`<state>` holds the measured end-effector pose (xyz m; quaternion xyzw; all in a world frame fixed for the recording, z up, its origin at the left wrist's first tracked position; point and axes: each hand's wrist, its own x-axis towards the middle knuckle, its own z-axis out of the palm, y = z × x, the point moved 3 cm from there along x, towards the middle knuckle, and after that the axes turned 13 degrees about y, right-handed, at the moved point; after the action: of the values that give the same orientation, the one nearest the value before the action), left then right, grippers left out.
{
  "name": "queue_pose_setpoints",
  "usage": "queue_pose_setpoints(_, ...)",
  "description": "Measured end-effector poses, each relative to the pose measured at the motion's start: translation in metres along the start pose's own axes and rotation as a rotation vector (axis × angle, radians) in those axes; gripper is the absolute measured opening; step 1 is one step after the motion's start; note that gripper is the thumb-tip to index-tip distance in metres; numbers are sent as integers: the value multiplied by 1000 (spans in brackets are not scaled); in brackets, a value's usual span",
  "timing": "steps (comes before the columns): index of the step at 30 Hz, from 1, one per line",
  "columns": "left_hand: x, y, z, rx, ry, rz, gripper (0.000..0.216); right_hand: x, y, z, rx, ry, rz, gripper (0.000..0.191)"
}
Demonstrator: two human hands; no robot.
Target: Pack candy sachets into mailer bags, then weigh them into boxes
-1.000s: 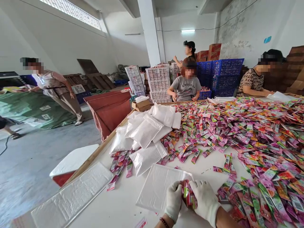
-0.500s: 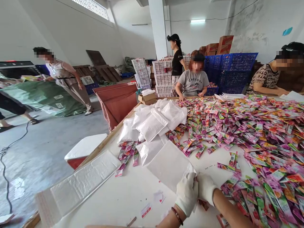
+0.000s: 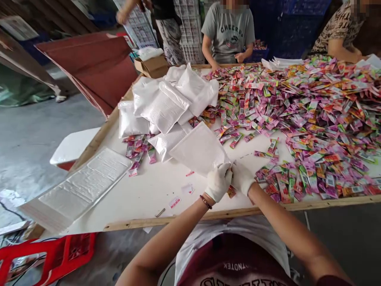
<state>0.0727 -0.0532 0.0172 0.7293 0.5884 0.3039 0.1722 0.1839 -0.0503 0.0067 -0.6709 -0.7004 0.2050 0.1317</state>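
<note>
A flat white padded mailer (image 3: pixel 198 149) stretches away from me over the table, its near corner gathered at my hands. My left hand (image 3: pixel 219 182), in a white glove, has its fingers closed around that near end. Against it sits my right hand (image 3: pixel 243 179), also gloved and closed at the mailer's edge; its fingertips are partly hidden. Just beyond the mailer lies a pile of filled white mailers (image 3: pixel 166 105). A large heap of colourful stick sachets (image 3: pixel 297 99) spreads to the right, some close to my right wrist.
Another white mailer (image 3: pixel 86 186) lies flat at the left. Paper labels (image 3: pixel 175 202) and a small metal piece (image 3: pixel 160 213) are near the wooden table edge (image 3: pixel 133 225). A red stool (image 3: pixel 71 254) stands below left. Co-workers are across the table by a cardboard box (image 3: pixel 153 66).
The view has tilted downward, bringing my forearms, shirt and the table's front edge into sight. Both hands remain together at the mailer's near end.
</note>
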Motion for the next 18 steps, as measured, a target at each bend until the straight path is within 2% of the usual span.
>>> queue_pose_setpoints(2, 2, -2, -1, -1, -4, -3, 28, 3, -4, 2, 99, 35, 31, 38)
queue_pose_setpoints(5, 4, -9, 1, -144, 33, -101, 25, 0, -4, 3, 220, 71, 45, 44)
queue_pose_setpoints(7, 8, -15, 4, -265, 66, -184, 22, -2, 5, -1, 333, 90, 43, 44)
queue_pose_setpoints(10, 20, -26, 1, -388, 101, -277, 18, -4, 34, -12, 518, 123, 47, 44)
queue_pose_setpoints(12, 28, -33, -8, -492, 128, -347, 19, -3, 56, -20, 638, 168, 73, 43)
queue_pose_setpoints(15, 39, -34, -27, -649, 161, -427, 25, 0, 81, -22, 968, 208, 218, 44)
queue_pose_setpoints(18, 49, -24, -46, -896, 181, -539, 20, 6, 78, -19, 1192, 83, 286, 43)
